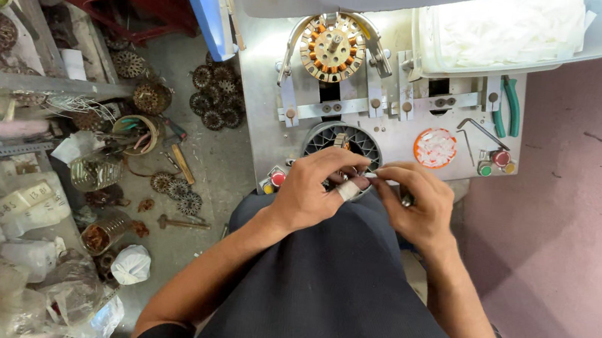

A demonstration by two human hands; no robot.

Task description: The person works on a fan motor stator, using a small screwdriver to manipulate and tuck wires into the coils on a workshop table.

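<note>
- The bench [395, 138] edge lay just under both hands; bare pink floor stretched right of them.
- Left hand [309, 193] and right hand [418, 205] met, fingers [383, 175] pinched narrowly on a small white piece [348, 189] before the dark ribbed wheel [342, 140].

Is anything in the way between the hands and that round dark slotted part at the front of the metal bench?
Nothing visible. The left hand and right hand meet right over the near edge of the dark slotted stator, pinching a small white piece. The hands themselves hide that edge.
</note>
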